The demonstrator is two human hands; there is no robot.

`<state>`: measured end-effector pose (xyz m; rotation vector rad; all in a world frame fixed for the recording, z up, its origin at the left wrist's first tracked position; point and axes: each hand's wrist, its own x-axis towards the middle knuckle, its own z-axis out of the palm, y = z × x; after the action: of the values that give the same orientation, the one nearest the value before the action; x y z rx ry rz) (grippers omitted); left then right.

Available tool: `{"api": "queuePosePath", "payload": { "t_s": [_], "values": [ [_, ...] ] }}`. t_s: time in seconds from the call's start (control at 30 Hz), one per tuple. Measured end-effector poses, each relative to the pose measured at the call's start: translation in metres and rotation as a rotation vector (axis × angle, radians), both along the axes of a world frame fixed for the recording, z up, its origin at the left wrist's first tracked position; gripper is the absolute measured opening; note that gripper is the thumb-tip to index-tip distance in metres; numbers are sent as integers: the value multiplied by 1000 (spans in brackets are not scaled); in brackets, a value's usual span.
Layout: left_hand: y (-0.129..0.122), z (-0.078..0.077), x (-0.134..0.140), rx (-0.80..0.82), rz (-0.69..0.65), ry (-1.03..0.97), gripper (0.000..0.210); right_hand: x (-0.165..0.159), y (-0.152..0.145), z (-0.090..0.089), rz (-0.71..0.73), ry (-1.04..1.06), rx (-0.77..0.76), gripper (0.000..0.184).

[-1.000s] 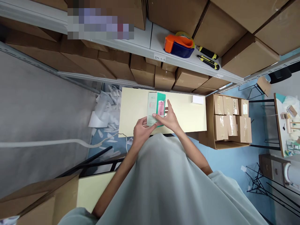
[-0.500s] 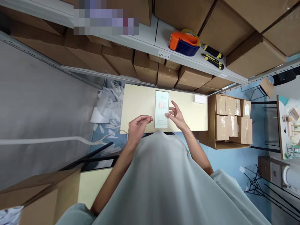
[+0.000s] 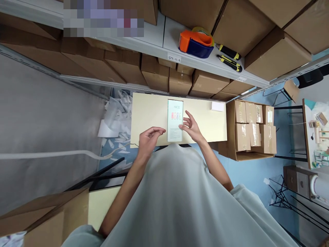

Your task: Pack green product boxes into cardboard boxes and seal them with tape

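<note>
A pale green printed box [image 3: 175,133] lies on the cream table [image 3: 149,109] with its narrow ends facing toward and away from me. Coloured pictures and small text show on its upper face. Just left of the box is my left hand [image 3: 149,139], its fingertips pressed together in a pinch and a small gap short of the box. Whether it pinches anything is too small to see. My right hand [image 3: 192,128] sits against the box's right edge, thumb touching it and the other fingers spread and curved beside it.
A small white box [image 3: 217,106] rests at the table's right end, beside a large carton [image 3: 228,151] of smaller boxes. On the shelf [image 3: 154,41] above are an orange tape dispenser [image 3: 196,43] and two utility knives [image 3: 229,58]. White scraps [image 3: 119,116] cover the floor at left.
The view has shifted slightly. My left hand's fingertips stay pinched beside the box, and my right hand keeps its place at the right edge. The box has not visibly moved on the table.
</note>
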<state>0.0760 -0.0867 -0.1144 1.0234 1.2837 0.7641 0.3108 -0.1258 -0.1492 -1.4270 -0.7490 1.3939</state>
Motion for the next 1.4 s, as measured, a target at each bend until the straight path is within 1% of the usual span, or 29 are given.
{"api": "queuePosePath", "payload": {
  "t_s": [0.07, 0.13, 0.2, 0.23, 0.3, 0.37, 0.47, 0.53, 0.6, 0.67, 0.7, 0.77, 0.83, 0.9, 1.0, 1.07, 1.17, 1.27, 1.33, 1.4],
  "values": [
    [0, -4, 1, -26, -13, -12, 24, -1, -1, 1, 1, 6, 1, 120],
    [0, -6, 1, -97, -49, -65, 43, -2, -1, 1, 5, 16, 4, 120],
    [1, -8, 2, -198, -131, -133, 65, -2, -2, 1, 13, 28, 7, 121],
    [1, -8, 2, -245, -177, -159, 73, -3, -2, 1, 17, 35, 8, 121],
    [0, -11, 3, -304, -238, -178, 81, -3, -1, 1, 23, 50, 2, 123],
    [-1, -16, 5, -314, -224, -159, 84, -4, 0, 2, 19, 49, -17, 126],
    [-3, -23, 10, -263, -133, -39, 80, -7, 5, 7, -12, -38, -66, 130],
    [-4, -27, 13, -196, -100, 116, 72, -12, 8, 13, -19, -142, -99, 131],
    [-7, -27, 16, -105, -112, 315, 63, -18, 12, 21, 2, -266, -130, 134],
    [-11, -25, 18, -18, -143, 478, 60, -23, 14, 25, 26, -394, -152, 136],
    [-14, -23, 18, 18, -154, 522, 60, -25, 15, 26, 33, -445, -156, 135],
    [-19, -22, 18, 77, -162, 540, 64, -27, 17, 24, 27, -498, -156, 130],
    [-23, -23, 16, 105, -153, 473, 69, -25, 18, 17, 3, -483, -142, 125],
    [-23, -26, 11, 67, -128, 308, 72, -21, 18, 8, -25, -406, -115, 124],
    [-17, -33, -1, -89, -121, -2, 79, -12, 17, -3, -46, -213, -74, 121],
    [-11, -35, -9, -182, -154, -124, 87, -8, 16, -8, -46, -109, -67, 119],
    [-5, -36, -18, -254, -214, -180, 96, -4, 13, -11, -37, -33, -79, 119],
    [-3, -38, -21, -294, -252, -172, 93, -3, 10, -14, -15, 2, -108, 116],
    [-4, -41, -20, -312, -228, -149, 91, -3, 8, -14, 6, 3, -130, 114],
    [-6, -46, -17, -312, -169, -110, 89, -4, 7, -13, 8, -43, -144, 115]
  ]
}}
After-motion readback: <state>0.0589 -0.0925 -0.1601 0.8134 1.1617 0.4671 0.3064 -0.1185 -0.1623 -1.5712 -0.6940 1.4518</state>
